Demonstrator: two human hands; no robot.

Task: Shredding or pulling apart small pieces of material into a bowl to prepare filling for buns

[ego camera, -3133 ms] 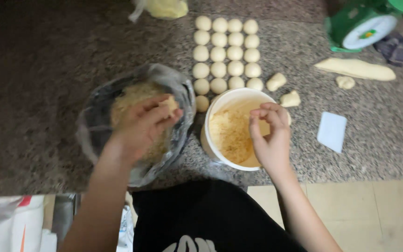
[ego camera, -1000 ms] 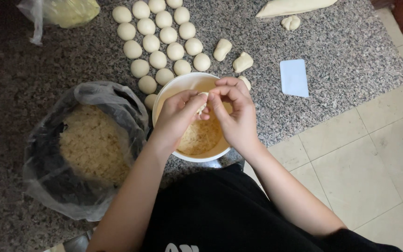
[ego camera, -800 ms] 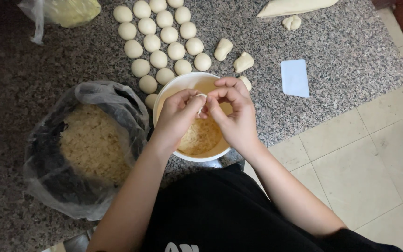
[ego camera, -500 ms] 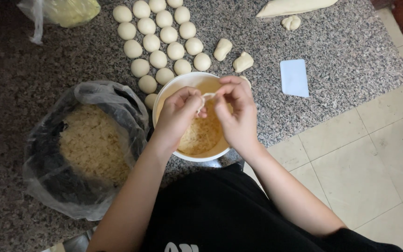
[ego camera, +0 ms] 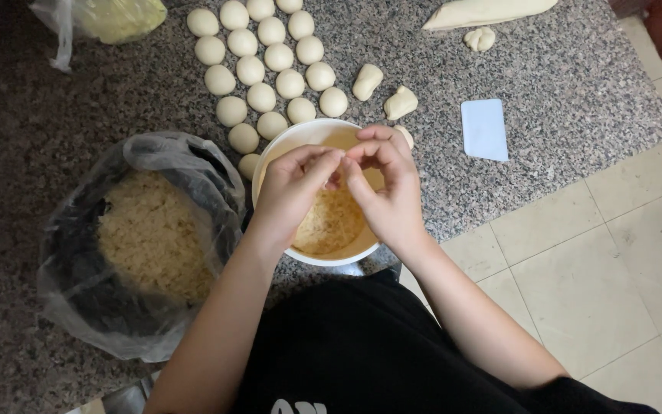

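Right over the white bowl (ego camera: 285, 146) of yellow crumbs (ego camera: 331, 222), the left hand (ego camera: 293, 188) and right hand (ego camera: 388, 188) meet, fingertips pinched together on something too small to make out. This bowl sits at the near edge of the speckled stone counter (ego camera: 576, 69). Just left stands a plastic-lined tub (ego camera: 78, 307) of the same crumbs. Beyond, rows of dough balls (ego camera: 262, 65) lie in lines; farther right rests a pale blue scraper (ego camera: 484, 129).

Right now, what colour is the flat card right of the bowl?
Pale blue-white; the flat card shows best in the head view, on the speckled counter.
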